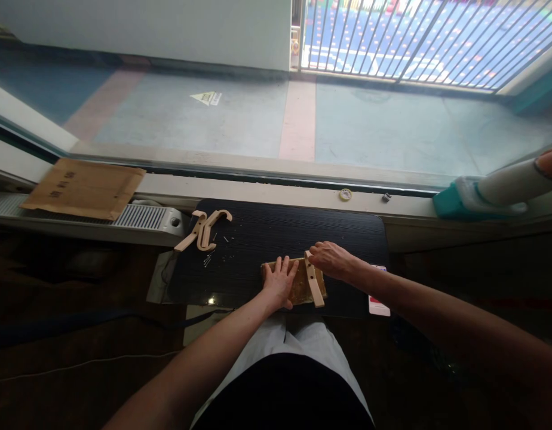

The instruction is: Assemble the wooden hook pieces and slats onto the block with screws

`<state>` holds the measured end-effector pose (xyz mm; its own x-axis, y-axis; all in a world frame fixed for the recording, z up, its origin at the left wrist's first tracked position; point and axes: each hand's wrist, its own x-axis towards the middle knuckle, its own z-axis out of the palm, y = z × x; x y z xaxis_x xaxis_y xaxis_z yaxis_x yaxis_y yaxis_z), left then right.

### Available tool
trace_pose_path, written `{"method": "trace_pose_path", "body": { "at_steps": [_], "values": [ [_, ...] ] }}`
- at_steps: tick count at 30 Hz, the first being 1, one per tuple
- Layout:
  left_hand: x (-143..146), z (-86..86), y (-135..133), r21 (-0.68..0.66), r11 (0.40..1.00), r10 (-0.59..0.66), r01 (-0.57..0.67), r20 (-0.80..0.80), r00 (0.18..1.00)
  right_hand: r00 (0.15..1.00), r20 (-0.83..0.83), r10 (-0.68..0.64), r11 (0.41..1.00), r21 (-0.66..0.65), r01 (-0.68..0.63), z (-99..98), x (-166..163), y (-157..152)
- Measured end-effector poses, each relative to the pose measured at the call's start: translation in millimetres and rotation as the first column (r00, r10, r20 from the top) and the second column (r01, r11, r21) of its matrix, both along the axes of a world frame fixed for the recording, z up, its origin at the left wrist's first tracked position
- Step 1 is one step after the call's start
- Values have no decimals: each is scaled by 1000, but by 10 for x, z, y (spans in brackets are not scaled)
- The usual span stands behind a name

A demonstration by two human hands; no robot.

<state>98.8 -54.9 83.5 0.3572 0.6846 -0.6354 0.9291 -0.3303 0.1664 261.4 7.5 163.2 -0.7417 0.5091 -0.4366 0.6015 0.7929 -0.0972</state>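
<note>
My left hand [279, 282] lies flat with fingers spread on a glossy brown block [298, 292] near the front edge of a dark table. A pale wooden hook [315, 285] with dark holes rests across the block's right part. At its far end, my right hand [332, 260] is closed on it, fingers curled and hiding the tip. More pale wooden hooks [207, 237] lie together at the table's left side. Beside them are several screws [207, 260] and small scattered bits.
On the black table [276, 224], a phone [379, 304] lies under my right forearm. The windowsill holds a tape roll [345, 195] and a small grey object [386, 197]. A brown envelope [85, 188] covers part of the radiator [146, 218]. Right stands a teal container [457, 200].
</note>
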Motion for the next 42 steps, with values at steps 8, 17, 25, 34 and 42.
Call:
{"method": "trace_pose_path", "body": {
  "at_steps": [8,17,25,34,42],
  "values": [
    [12,-30,16,-18,1000,-13,12,-28,1000,1000,-8,30,999,24,-30,-23,-70,9],
    [23,-5,15,-20,1000,-14,14,-23,1000,818,174,-548,827,-39,561,-97,-274,-25],
    [-2,-22,-7,2,1000,-24,24,-6,1000,966,142,-217,972,-56,226,71,-240,30],
    [6,-2,18,-8,998,-58,58,-39,998,816,280,-505,845,-34,534,-105,-106,-45],
    [-1,-16,-6,17,997,-71,72,-41,997,968,154,-198,973,-87,213,138,-126,41]
  ]
}}
